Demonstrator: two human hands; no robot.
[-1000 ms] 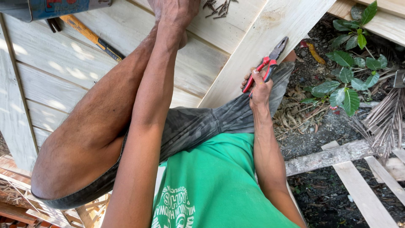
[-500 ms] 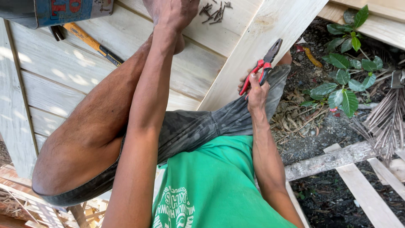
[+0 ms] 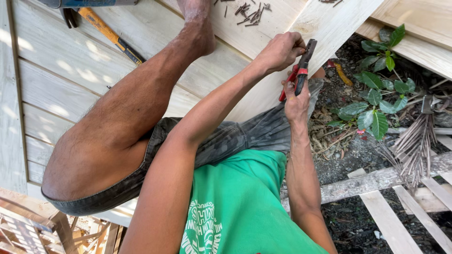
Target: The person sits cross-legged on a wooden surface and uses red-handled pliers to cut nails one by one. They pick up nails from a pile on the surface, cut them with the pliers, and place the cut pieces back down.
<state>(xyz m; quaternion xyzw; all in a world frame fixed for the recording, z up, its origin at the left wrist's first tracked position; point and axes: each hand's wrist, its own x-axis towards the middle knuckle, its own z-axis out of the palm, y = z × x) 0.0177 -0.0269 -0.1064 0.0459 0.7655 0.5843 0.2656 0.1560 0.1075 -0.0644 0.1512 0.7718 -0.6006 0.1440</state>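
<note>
Flanking pliers [image 3: 301,70]: nails [image 3: 249,13], hammer [image 3: 110,35].

Pale bare wood plank [image 3: 329,28]; red plastic-handled metal pliers [image 3: 301,70].

We hold red-handled pliers [image 3: 301,70] upright against the pale wooden plank [image 3: 325,28], dark jaws at its edge, handles pointing down.

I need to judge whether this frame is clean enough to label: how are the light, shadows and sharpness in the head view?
Head view: daylight, dappled leaf shadows on the pale boards; left hand, right hand and red-handled pliers sharp, evenly lit; no glare; nails small but distinct.
</note>
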